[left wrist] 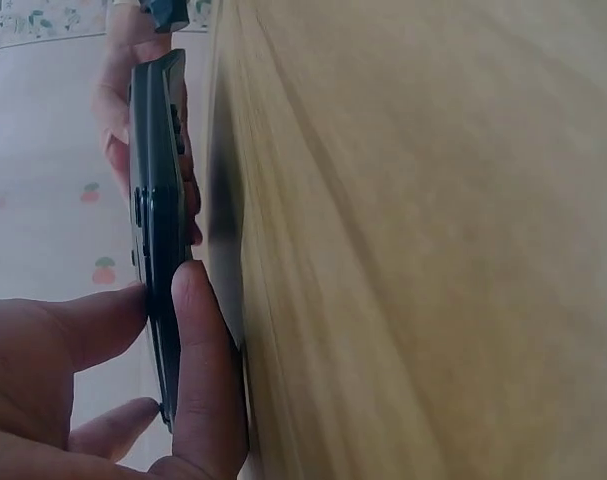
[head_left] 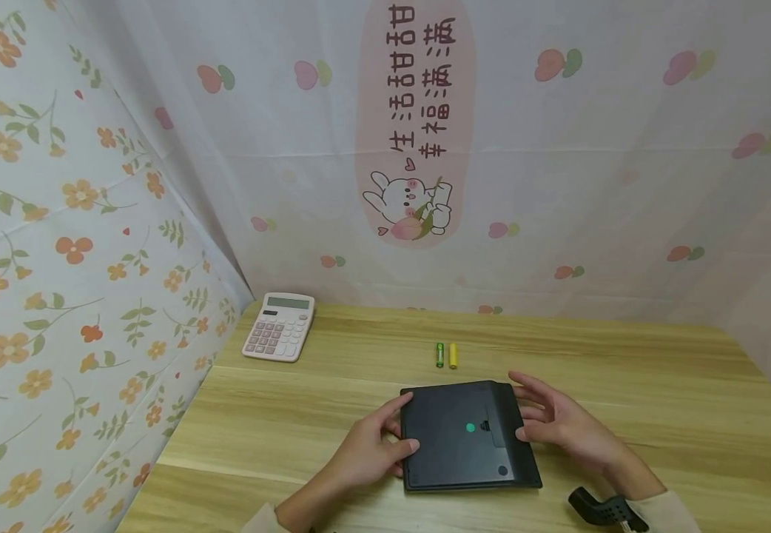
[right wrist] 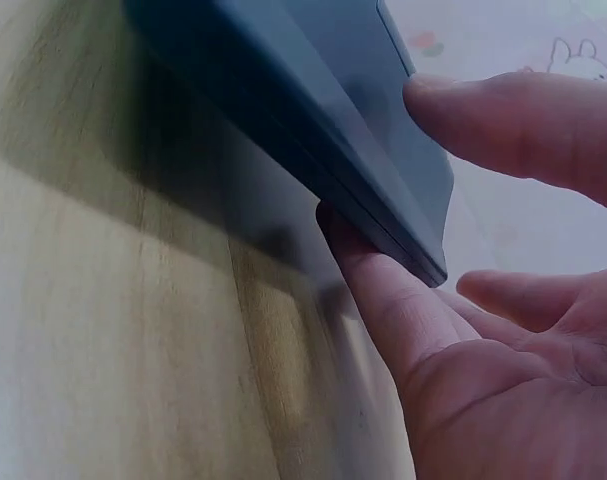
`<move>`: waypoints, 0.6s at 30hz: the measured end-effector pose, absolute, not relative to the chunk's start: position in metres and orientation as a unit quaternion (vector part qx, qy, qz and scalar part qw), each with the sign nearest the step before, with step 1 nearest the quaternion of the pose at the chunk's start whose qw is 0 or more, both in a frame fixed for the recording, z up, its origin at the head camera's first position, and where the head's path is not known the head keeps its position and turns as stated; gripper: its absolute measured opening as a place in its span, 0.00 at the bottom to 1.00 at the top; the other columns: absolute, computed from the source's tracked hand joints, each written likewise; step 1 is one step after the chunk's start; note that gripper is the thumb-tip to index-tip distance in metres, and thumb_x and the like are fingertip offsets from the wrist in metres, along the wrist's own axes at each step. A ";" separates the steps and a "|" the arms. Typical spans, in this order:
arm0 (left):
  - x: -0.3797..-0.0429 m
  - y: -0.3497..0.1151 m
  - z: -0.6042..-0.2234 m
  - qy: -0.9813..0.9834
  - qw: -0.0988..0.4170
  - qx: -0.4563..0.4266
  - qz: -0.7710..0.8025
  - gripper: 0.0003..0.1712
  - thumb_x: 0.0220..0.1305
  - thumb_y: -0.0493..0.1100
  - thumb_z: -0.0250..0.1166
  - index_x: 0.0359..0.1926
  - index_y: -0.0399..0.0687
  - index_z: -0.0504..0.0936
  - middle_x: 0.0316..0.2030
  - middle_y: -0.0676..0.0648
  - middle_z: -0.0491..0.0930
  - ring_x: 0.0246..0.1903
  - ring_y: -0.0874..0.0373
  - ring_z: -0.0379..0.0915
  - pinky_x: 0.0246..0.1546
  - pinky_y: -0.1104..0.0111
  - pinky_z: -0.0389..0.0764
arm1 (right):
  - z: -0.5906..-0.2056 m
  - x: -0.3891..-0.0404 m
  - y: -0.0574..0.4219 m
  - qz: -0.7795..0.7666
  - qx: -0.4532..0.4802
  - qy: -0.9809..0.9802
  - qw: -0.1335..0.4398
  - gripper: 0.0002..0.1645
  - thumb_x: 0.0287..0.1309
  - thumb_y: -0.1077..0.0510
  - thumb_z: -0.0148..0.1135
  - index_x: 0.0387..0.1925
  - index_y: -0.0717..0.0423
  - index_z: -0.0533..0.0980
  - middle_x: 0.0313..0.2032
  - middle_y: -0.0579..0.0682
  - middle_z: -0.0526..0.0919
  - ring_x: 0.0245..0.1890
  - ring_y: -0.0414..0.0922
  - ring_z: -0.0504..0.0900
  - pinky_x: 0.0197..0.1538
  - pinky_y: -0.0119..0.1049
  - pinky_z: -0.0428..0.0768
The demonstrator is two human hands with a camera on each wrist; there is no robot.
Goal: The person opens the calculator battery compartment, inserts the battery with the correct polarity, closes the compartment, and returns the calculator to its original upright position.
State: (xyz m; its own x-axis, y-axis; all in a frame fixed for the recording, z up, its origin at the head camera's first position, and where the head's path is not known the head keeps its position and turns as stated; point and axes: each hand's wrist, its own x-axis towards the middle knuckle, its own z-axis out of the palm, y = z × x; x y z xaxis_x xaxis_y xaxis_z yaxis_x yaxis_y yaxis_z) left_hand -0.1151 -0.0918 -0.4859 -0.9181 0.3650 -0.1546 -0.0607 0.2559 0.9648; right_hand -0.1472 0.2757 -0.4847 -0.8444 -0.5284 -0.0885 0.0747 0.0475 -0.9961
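A black calculator (head_left: 448, 444), back side up with its battery cover (head_left: 494, 426) and a green dot showing, is between both hands. My left hand (head_left: 368, 450) grips its left edge, thumb on the back and other fingers at the edge and below. At the thicker right end my right hand (head_left: 561, 422) holds it, thumb on top and a finger underneath. Keys show on the underside of the calculator (left wrist: 161, 200) in the left wrist view. A shadow lies on the wood under its raised body in the right wrist view.
Two small batteries, one green (head_left: 440, 355) and one yellow (head_left: 453, 356), lie behind the black calculator. A pale pink calculator (head_left: 279, 327) lies at the table's back left corner. Printed cloth (head_left: 292, 148) hangs behind and to the left of the wooden table (head_left: 239, 422).
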 end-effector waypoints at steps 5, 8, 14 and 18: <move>-0.118 -0.094 -0.485 0.784 0.173 0.113 0.585 0.43 0.71 0.33 0.75 0.83 0.54 0.71 0.41 0.45 0.81 0.22 0.55 0.85 0.25 0.66 0.86 | -0.484 -0.147 0.274 -0.661 -0.164 0.697 0.223 0.59 0.72 0.69 0.69 0.86 0.72 0.38 0.77 0.83 0.51 0.64 0.40 0.83 0.60 0.39 0.84; -0.120 -0.095 -0.485 0.791 0.165 0.125 0.576 0.43 0.72 0.34 0.75 0.83 0.56 0.70 0.42 0.46 0.81 0.21 0.56 0.85 0.24 0.67 0.85 | -0.484 -0.148 0.273 -0.655 -0.162 0.705 0.219 0.58 0.73 0.68 0.68 0.86 0.72 0.40 0.77 0.83 0.51 0.64 0.41 0.83 0.60 0.39 0.85; -0.125 -0.097 -0.485 0.788 0.177 0.131 0.575 0.46 0.72 0.34 0.75 0.84 0.59 0.68 0.42 0.45 0.81 0.21 0.55 0.85 0.25 0.65 0.87 | -0.485 -0.149 0.272 -0.644 -0.158 0.718 0.213 0.56 0.72 0.68 0.68 0.85 0.75 0.42 0.78 0.84 0.49 0.65 0.48 0.83 0.59 0.38 0.85; -0.129 -0.097 -0.483 0.785 0.189 0.128 0.576 0.48 0.71 0.33 0.75 0.86 0.58 0.66 0.40 0.44 0.80 0.21 0.54 0.84 0.25 0.63 0.88 | -0.486 -0.150 0.272 -0.644 -0.155 0.718 0.213 0.55 0.73 0.68 0.68 0.85 0.75 0.43 0.77 0.84 0.49 0.65 0.47 0.83 0.59 0.38 0.85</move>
